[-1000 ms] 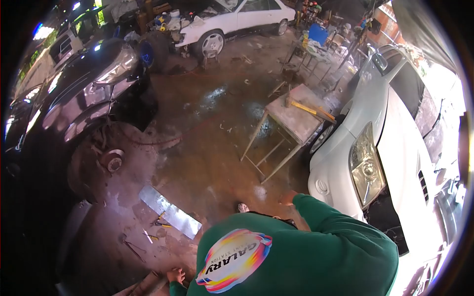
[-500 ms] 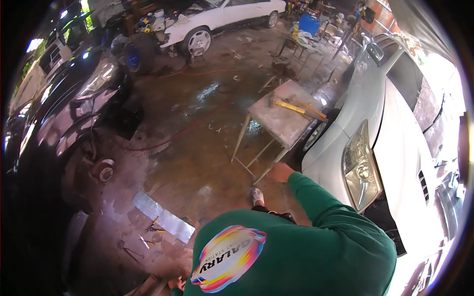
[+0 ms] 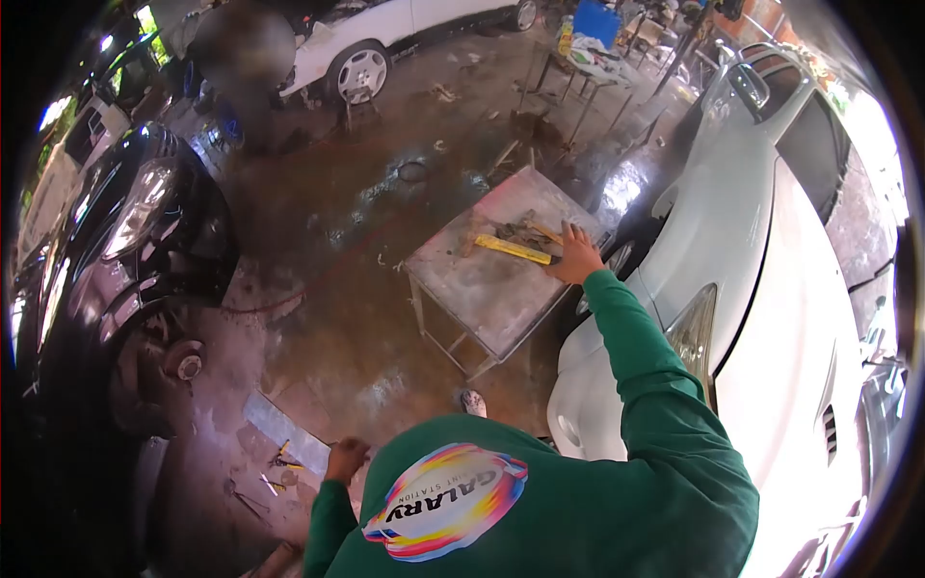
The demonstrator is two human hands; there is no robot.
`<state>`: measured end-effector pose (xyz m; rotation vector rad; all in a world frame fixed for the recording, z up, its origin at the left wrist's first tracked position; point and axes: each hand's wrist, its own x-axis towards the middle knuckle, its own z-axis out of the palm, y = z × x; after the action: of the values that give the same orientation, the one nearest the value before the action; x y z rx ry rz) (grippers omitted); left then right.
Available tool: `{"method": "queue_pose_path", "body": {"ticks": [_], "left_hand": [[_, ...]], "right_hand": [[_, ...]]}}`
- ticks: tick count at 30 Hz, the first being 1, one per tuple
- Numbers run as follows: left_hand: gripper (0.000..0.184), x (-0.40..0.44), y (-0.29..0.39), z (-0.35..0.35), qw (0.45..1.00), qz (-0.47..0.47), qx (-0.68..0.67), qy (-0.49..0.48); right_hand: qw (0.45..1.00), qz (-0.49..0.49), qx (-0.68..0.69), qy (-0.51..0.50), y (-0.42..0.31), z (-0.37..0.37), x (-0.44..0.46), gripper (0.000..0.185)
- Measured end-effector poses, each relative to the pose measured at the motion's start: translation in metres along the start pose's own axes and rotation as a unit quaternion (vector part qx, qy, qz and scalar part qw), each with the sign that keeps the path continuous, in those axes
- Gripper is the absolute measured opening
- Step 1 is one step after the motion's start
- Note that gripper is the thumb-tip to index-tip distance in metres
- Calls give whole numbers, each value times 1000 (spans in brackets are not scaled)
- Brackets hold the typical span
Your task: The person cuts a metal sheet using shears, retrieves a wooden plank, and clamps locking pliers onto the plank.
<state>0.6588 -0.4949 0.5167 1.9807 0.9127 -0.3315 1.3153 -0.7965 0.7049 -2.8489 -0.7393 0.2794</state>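
My right hand [image 3: 576,256] reaches over a small metal-framed table [image 3: 462,260], fingers apart, at the near ends of some tools. A long yellow bar-like tool [image 3: 513,249] lies on the tabletop with its dark end by my thumb. Beside it, a shorter orange-brown handle [image 3: 546,232] runs toward my fingers, and small dark pieces lie around it. I cannot tell whether the hand touches either tool. Low on the left, my left hand [image 3: 347,459] hangs loosely curled above the floor, with nothing visible in it. A flat metal sheet [image 3: 287,430] lies near it.
A silver car [image 3: 761,250] stands close on the right and a black car [image 3: 125,241] on the left. Several hand tools [image 3: 275,472] lie on the floor near the sheet. At the back are a white car [image 3: 424,24] and a cluttered stand [image 3: 593,63].
My right hand has moved forward from beside the table to the tools on it. My left hand has come further into view, and the table is nearer.
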Motion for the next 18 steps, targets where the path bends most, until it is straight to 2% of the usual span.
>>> {"method": "queue_pose_path", "body": {"ticks": [1,3,7,9,11,12,14,15,17,18], "left_hand": [[38,19,56,-4,978,-115,-174,3],[50,53,138,-11,966,-80,-246,-20],[90,122,253,-4,935,-87,-331,-93],[82,145,305,8,919,-92,-368,-110],[78,176,344,29,864,-171,-463,-96],[78,196,351,36,863,-172,-465,-98],[69,238,357,55,809,-116,-571,-82],[69,251,362,60,807,-118,-572,-85],[59,267,372,66,754,-152,-638,14],[59,271,377,63,754,-152,-639,13]], "right_hand": [[1000,-8,-13,-15,5,5,15,134],[999,-23,-23,-37,7,18,35,137],[994,-48,-63,-71,-1,28,54,130],[994,-46,-61,-73,-4,29,56,126],[991,-82,-87,-56,-4,28,56,117],[991,-82,-89,-58,-7,25,56,117],[989,-68,-107,-72,-13,22,53,112],[989,-66,-110,-74,-15,24,53,112],[992,-63,-75,-80,-18,30,50,106],[992,-62,-76,-80,-21,32,52,106]]}}
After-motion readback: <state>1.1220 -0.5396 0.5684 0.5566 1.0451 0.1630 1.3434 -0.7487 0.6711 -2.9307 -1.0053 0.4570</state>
